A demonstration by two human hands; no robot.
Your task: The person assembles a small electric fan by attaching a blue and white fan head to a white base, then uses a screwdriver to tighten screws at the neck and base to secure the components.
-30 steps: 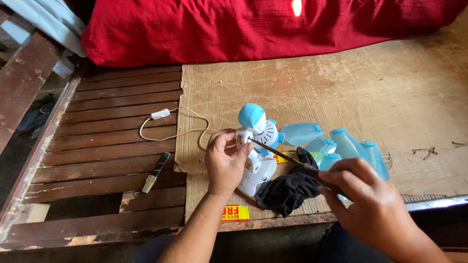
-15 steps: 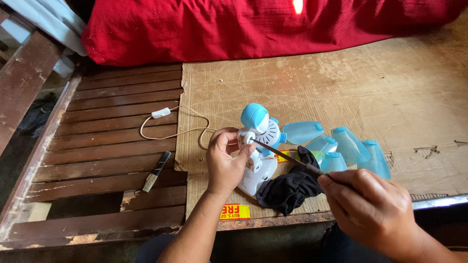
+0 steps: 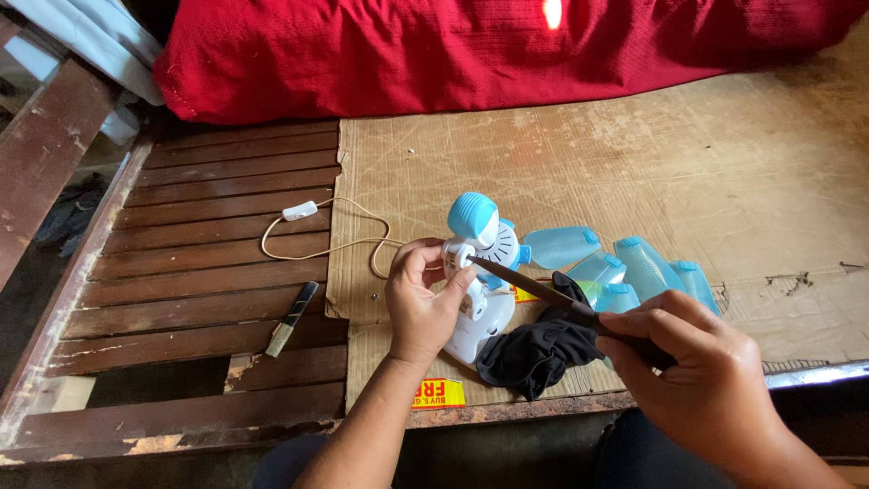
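Gripping the white and blue fan motor housing (image 3: 478,272) with the left hand (image 3: 418,303), fingers closed around its side. Clamping the right hand (image 3: 697,362) on a dark-handled knife (image 3: 543,292), blade tip touching the housing just beside the left thumb. Lying between the hands: black cloth (image 3: 534,349). Beyond the right hand: blue fan blades (image 3: 634,267) on cardboard (image 3: 634,163).

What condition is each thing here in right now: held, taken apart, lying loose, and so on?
Small fan body: white and blue, blades off, gripped by the left hand.
Knife: held in the right hand, tip against the fan body.
Blue fan blades: detached, lying loose on the cardboard.
Black cloth: crumpled beside the fan body.
Cord with switch: slack, looped over the wooden slats.
Small tool: lying untouched on the slats.
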